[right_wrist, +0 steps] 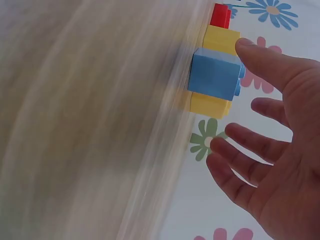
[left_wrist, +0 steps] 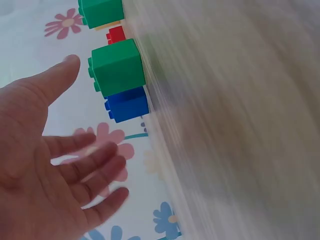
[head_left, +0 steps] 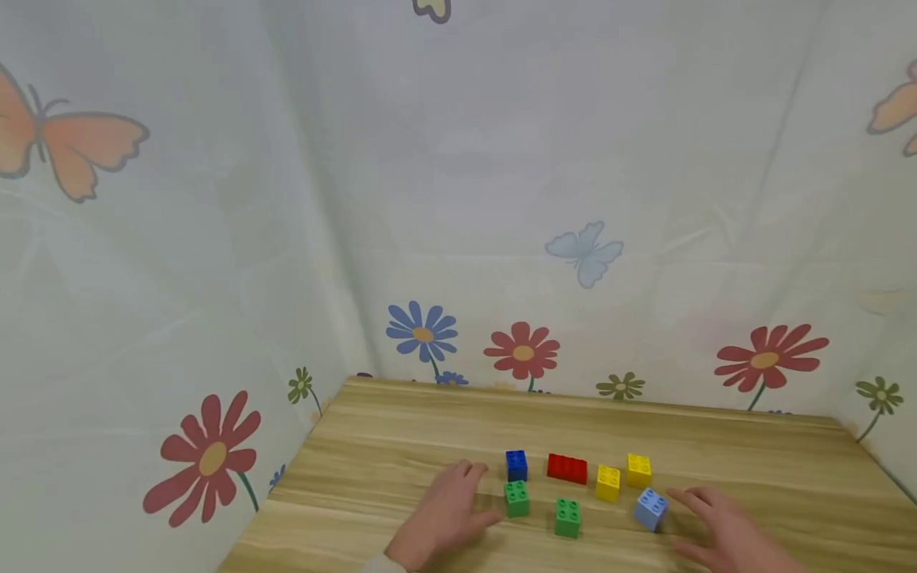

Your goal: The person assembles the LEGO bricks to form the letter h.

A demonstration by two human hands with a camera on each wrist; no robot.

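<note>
Several toy building bricks stand studs up, spread over the wooden table. My left hand, fingers spread and holding nothing, is just left of a green brick and a dark blue brick. A second green brick stands nearer the front, and a long red brick lies behind it. On the other side, my right hand has relaxed fingers and nothing in it. It is nearest the light blue brick, which sits turned at an angle. Two yellow bricks stand behind that one.
The wooden table reaches back to a pale cloth printed with flowers and butterflies. This cloth hangs along the back and both sides.
</note>
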